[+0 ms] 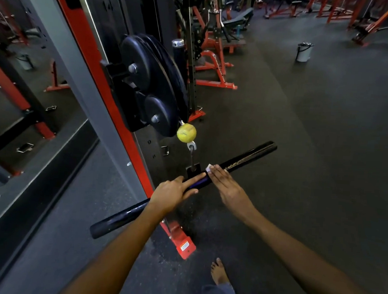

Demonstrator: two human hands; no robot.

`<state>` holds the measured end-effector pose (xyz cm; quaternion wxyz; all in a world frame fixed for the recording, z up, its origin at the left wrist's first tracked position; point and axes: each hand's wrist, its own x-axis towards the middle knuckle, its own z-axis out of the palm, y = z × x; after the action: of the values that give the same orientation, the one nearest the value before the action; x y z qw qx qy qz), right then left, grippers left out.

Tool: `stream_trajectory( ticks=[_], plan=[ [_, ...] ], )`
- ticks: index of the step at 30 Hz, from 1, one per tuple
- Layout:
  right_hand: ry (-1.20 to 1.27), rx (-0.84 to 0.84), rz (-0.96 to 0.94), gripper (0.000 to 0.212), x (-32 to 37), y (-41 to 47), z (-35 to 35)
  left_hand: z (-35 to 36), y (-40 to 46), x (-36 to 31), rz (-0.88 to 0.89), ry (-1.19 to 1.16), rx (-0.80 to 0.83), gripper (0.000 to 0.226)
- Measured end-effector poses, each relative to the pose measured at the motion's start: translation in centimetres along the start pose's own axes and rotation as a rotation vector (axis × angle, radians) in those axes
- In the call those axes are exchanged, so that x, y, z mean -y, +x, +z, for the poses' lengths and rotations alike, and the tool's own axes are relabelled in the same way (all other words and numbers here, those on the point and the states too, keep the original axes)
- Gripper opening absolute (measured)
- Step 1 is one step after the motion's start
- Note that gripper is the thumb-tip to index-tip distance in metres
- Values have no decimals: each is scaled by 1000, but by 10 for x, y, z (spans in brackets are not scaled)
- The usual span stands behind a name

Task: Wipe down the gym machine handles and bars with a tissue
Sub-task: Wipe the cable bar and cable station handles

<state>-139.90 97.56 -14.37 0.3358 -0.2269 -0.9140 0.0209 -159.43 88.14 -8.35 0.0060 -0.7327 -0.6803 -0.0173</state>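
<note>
Black straight cable bar [252, 157] hangs level off a clip under a yellow ball stopper [186, 132], running from lower left to upper right in front of the red-and-grey machine upright [113, 109]. Left hand [173, 192] holds the bar just left of its centre bracket [193, 169]: index finger laid straight along the top, other fingers curled round the bar. Right hand [226, 185] lies flat on the bar just right of the bracket, fingers straight and together, pressing a small white tissue [209, 167] onto the bar; only a corner of tissue shows past the fingertips. Black weight plates [145, 74] are stored on pegs on the upright. Dark rubber floor [304, 131] below, a bare foot [219, 271] at bottom. White bucket [304, 52] stands well apart on the floor, far right. Red benches and racks in the background.
</note>
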Motion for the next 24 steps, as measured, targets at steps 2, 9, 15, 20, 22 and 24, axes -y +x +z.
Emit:
stream_trajectory(
  ticks=[2, 9, 15, 20, 22, 24],
  plan=[
    [16, 19, 23, 51, 7, 3, -4, 0, -1, -1, -4, 17, 7, 56],
    [165, 155, 202, 49, 2, -70, 6, -1, -1, 0, 3, 20, 5, 54],
    [1758, -488, 1454, 25, 5, 29, 1, 1, -2, -2, -2, 43, -13, 56],
    [2081, -452, 1436, 32, 47, 36, 7, 4, -3, -4, -20, 53, -11, 55],
    [2027, -423, 1434, 30, 37, 37, -3, 3, -4, -3, -20, 53, -4, 55],
    [1913, -496, 1437, 40, 8, 44, -22, 3, -4, -3, -23, 55, -1, 54]
  ],
)
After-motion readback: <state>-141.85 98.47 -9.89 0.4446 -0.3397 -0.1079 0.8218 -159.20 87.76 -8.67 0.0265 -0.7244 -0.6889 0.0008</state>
